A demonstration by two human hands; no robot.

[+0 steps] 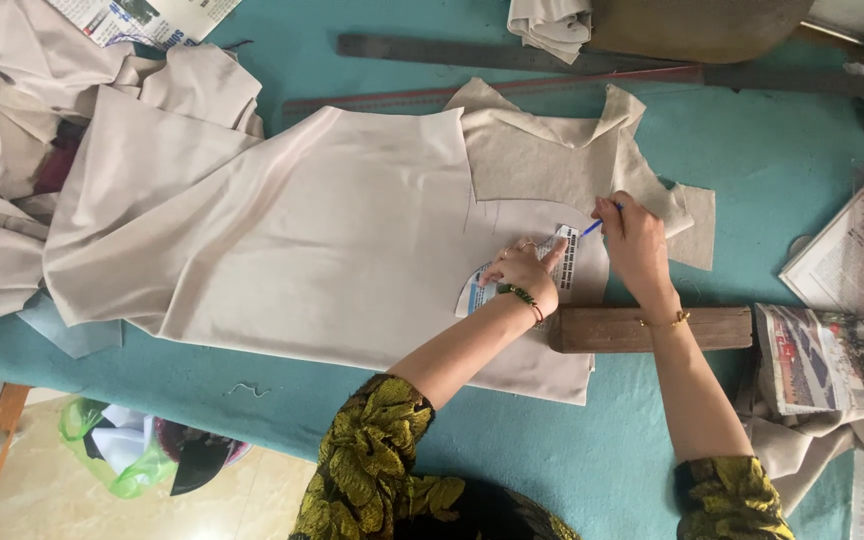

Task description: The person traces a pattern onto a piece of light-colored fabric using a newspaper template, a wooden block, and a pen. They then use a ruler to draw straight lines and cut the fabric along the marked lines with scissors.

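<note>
Green-patterned sleeves lead to the work: left hand, fingers flat, pins a curved card template on beige cloth; right hand pinches a blue pen just beyond. Apparently only one faint line is drawn; the template's outline is unfinished.

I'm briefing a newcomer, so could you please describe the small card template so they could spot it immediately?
Start at the large beige fabric spread on the teal table. Near its right end, the left hand presses down a curved printed card, the only white-and-blue piece there.
</note>
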